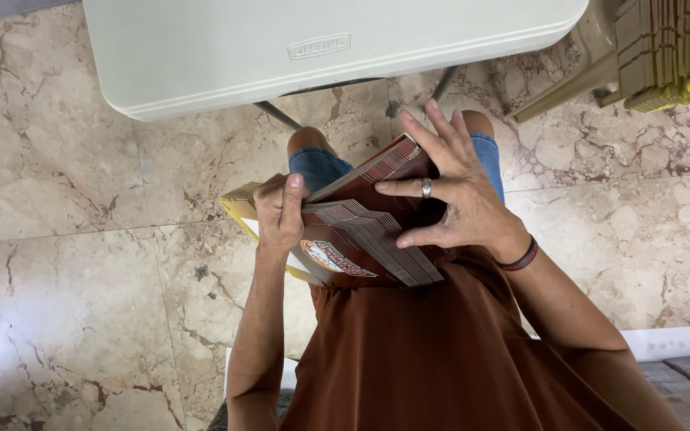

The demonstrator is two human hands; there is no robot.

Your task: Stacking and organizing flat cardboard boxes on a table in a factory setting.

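Head view, looking down. A stack of flat brown cardboard sheets (369, 231) rests on the seated person's lap, its long axis running from lower left to upper right, below the white tabletop (321, 48). The left hand (281, 211) is curled around the stack's left end, thumb on top. The right hand (453, 195), fingers spread, presses flat on its upper right face. Both hands touch it.

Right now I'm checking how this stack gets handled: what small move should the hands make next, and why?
Probably peel off the top flat: the right hand lies spread on the stack of flat brown cartons, its fingers at the lifted upper edge, while the left hand clamps the other side, over the lap.
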